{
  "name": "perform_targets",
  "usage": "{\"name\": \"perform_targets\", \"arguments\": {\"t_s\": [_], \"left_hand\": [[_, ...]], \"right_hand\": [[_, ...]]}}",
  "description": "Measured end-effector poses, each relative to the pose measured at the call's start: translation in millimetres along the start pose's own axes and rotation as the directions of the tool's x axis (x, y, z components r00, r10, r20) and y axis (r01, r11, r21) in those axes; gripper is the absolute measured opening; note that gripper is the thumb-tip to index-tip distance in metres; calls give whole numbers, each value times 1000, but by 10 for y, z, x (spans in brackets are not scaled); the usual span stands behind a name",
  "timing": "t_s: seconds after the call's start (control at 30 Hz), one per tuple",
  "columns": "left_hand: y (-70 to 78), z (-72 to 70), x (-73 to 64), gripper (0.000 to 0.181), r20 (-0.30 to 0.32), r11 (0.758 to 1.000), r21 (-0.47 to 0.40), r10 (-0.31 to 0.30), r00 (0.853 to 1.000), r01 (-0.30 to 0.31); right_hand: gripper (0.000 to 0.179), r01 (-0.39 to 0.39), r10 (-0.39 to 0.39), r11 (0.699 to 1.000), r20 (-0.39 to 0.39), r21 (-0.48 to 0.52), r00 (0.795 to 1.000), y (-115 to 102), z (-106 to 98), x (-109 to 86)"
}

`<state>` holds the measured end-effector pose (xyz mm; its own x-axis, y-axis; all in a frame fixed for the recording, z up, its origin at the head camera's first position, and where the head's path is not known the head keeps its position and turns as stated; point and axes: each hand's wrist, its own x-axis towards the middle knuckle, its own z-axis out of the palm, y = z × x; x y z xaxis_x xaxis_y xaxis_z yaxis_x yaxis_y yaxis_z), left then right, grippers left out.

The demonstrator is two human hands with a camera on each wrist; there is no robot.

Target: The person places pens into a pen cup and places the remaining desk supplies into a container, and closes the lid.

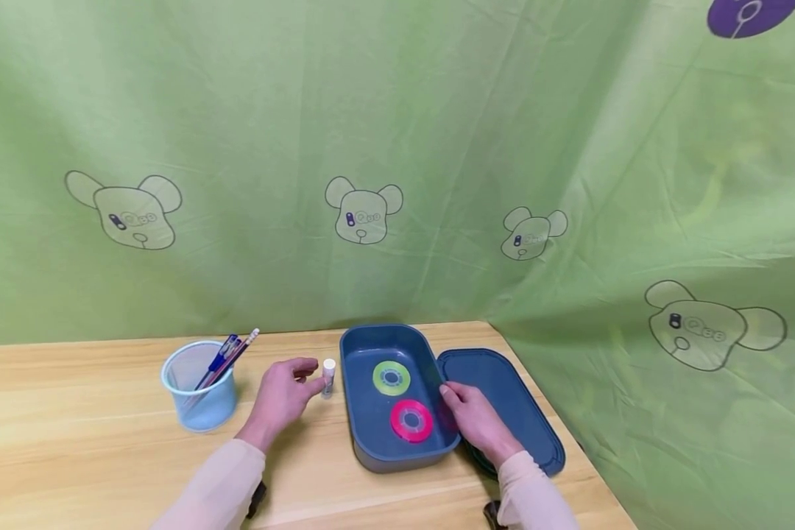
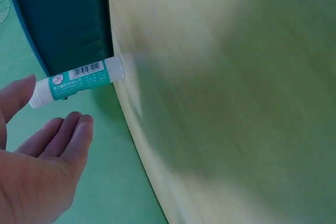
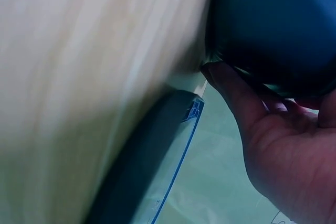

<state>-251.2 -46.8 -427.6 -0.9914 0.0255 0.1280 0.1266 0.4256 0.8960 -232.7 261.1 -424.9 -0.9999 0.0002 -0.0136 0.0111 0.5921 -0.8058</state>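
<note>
A glue stick (image 1: pixel 328 379) with a white cap and green label stands upright on the table, just left of the blue box. My left hand (image 1: pixel 283 397) is beside it, thumb near the cap and the other fingers apart from it; the left wrist view shows a gap between fingertips (image 2: pixel 84 121) and the glue stick (image 2: pixel 79 81). My right hand (image 1: pixel 478 421) grips the right wall of the open dark blue box (image 1: pixel 369 427). Inside the box lie a lime-green ring (image 1: pixel 379 377) and a pink ring (image 1: pixel 396 420), flat and resembling tape rolls.
The box's dark blue lid (image 1: pixel 520 401) lies on the table at the right, partly behind my right hand. To the left stands a light blue mesh pen cup (image 1: pixel 208 408) with pens (image 1: pixel 222 355) leaning in it. A green curtain (image 1: pixel 252 280) hangs behind the table and along its right side.
</note>
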Motion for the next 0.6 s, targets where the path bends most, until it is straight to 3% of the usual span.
{"name": "perform_targets", "arguments": {"t_s": [0.23,0.6], "left_hand": [[-46,78,61,35,27,1000,9,-31,999,30],[-78,168,138,17,47,999,46,16,999,-18]], "right_hand": [[29,0,0,1000,6,-7,1000,12,-2,0],[28,13,-13,1000,6,-11,1000,-9,-20,-10]]}}
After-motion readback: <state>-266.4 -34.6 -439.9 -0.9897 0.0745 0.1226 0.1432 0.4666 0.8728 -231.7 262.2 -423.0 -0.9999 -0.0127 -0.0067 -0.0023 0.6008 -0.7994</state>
